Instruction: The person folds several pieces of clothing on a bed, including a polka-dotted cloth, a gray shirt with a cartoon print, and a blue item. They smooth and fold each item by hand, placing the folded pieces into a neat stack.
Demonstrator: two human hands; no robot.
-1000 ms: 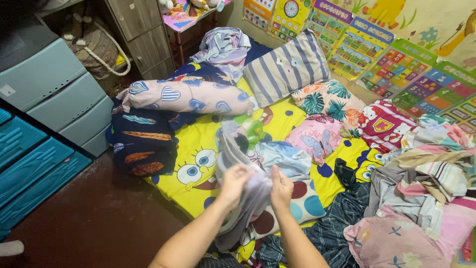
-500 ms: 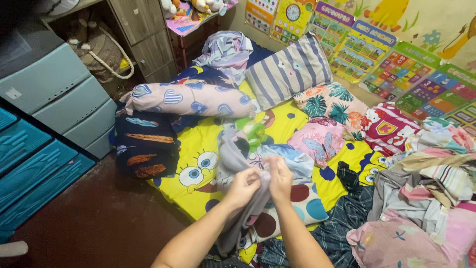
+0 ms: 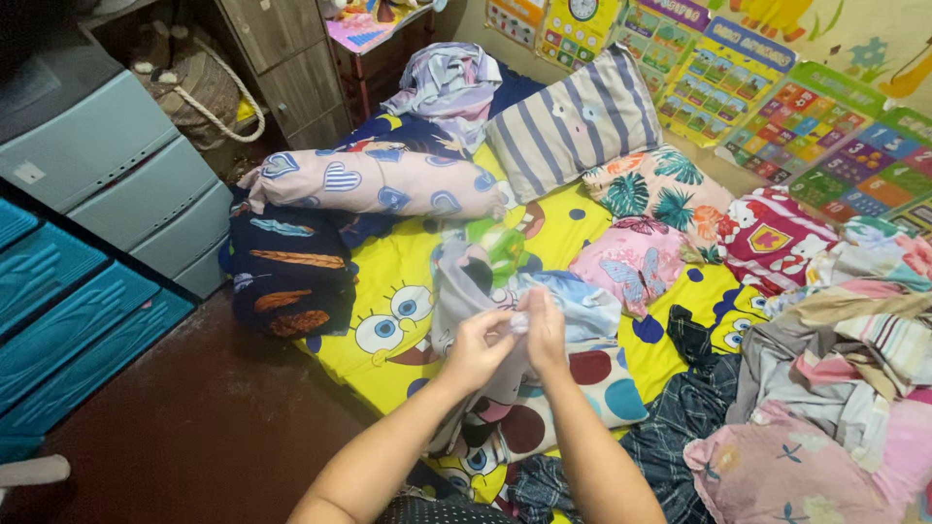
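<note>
My left hand (image 3: 478,347) and my right hand (image 3: 544,330) are close together over the yellow cartoon bedsheet (image 3: 388,272), both pinching a pale grey-lilac garment (image 3: 456,281). The cloth hangs down from my fingers in folds, and its upper part stretches away toward a green item (image 3: 497,243) behind it. Under my hands lies a cushion with large brown and blue dots (image 3: 592,378).
A heart-print bolster (image 3: 374,184), a striped pillow (image 3: 573,121) and several small patterned pillows lie on the mattress. A heap of clothes (image 3: 835,340) sits at the right. Blue plastic drawers (image 3: 68,320) and grey drawers (image 3: 126,175) stand left, beside dark floor (image 3: 194,427).
My hands have lifted slightly and drawn closer together, gathering the grey garment higher. The camera view shifted a little downward.
</note>
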